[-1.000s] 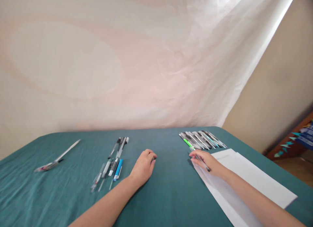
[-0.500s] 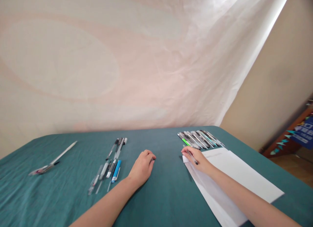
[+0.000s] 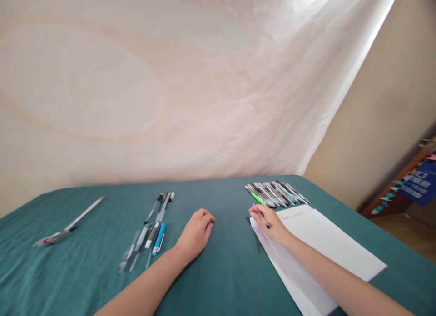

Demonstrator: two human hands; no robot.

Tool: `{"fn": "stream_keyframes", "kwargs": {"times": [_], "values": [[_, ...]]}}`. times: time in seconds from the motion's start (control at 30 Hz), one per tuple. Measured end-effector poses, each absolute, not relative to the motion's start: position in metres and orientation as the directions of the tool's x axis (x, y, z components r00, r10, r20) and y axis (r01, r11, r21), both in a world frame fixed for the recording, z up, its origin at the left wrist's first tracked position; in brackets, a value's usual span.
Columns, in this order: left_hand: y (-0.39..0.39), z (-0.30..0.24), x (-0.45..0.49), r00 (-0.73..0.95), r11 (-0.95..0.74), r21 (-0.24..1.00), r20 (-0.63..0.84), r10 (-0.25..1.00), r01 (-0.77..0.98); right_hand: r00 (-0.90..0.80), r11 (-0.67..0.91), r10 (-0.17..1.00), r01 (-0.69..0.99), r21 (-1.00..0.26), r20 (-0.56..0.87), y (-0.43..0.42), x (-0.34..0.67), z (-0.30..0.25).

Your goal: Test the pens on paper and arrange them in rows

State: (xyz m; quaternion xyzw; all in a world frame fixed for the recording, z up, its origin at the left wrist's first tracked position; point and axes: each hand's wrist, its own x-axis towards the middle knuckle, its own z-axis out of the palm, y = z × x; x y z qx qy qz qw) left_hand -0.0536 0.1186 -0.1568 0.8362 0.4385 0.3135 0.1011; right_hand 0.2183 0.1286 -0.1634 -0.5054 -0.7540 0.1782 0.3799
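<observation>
My right hand (image 3: 269,223) rests on the near left corner of a white sheet of paper (image 3: 316,248) and pinches a dark pen (image 3: 262,218), its tip toward the sheet. Just beyond it lies a row of several pens (image 3: 275,193), one of them green. My left hand (image 3: 195,232) lies curled on the teal tablecloth (image 3: 225,270) at the middle, fingers tucked under, and what they hold, if anything, is hidden. To its left sits a loose group of several pens (image 3: 151,229), one of them blue.
A white pen and a clear one (image 3: 66,225) lie far left on the cloth. A pale sheet hangs as a backdrop (image 3: 170,80) behind the table. Off the table's right edge stand a beige wall and a wooden shelf with blue items (image 3: 408,184).
My right hand, with the pen, has slid left and slightly farther along the paper's corner. The left hand has stayed put. The view has drifted a little to the right.
</observation>
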Motion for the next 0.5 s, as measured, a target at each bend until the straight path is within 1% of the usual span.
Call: {"fn": "stream_keyframes", "kwargs": {"times": [0.13, 0.23, 0.3, 0.37, 0.5], "values": [[0.118, -0.156, -0.053, 0.426, -0.599, 0.442, 0.433, 0.794, 0.667, -0.135, 0.381, 0.92, 0.537, -0.752, 0.369, 0.123, 0.217, -0.162], [0.117, -0.155, -0.053, 0.436, -0.602, 0.441, 0.424, 0.794, 0.666, -0.106, 0.315, 0.948, 0.446, -0.838, 0.3, 0.12, 0.226, -0.16], [0.117, -0.155, -0.054, 0.438, -0.6, 0.439, 0.419, 0.796, 0.669, -0.055, 0.245, 0.968, 0.419, -0.874, 0.245, 0.12, 0.239, -0.156], [0.117, -0.154, -0.054, 0.435, -0.598, 0.437, 0.42, 0.796, 0.672, 0.015, 0.185, 0.977, 0.445, -0.876, 0.214, 0.121, 0.258, -0.152], [0.118, -0.154, -0.054, 0.437, -0.601, 0.433, 0.424, 0.793, 0.672, 0.175, 0.103, 0.956, 0.555, -0.826, 0.237, 0.128, 0.302, -0.152]]}}
